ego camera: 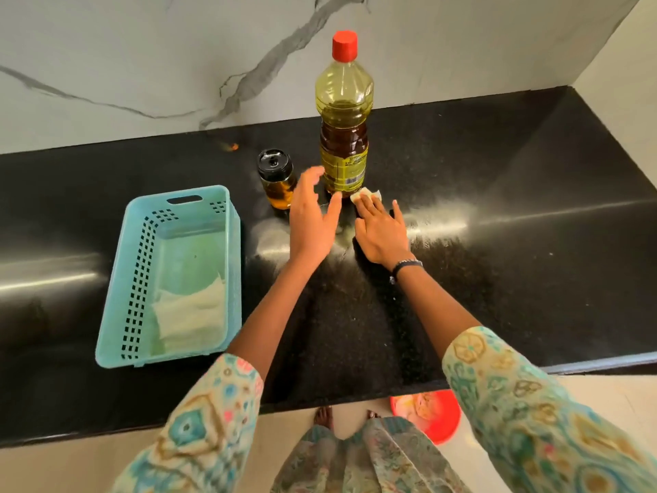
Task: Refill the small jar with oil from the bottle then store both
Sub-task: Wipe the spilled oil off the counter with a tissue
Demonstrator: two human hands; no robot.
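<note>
From the head camera, the oil bottle (pixel 343 112) stands upright with its red cap (pixel 344 45) on, at twelve o'clock from the hands on the black desk (pixel 497 208). The small jar (pixel 277 178), black-lidded and part full of amber oil, stands just beside the bottle at its nine o'clock. The left hand (pixel 313 215) hovers with fingers spread apart between jar and bottle base, holding nothing. The right hand (pixel 382 233) lies flat, fingers straight, pressing a white tissue (pixel 366 196) onto the desk at the bottle's foot, about five o'clock from it. A light blue basket (pixel 142 279) lined with paper sits at eight o'clock from the jar, well apart.
</note>
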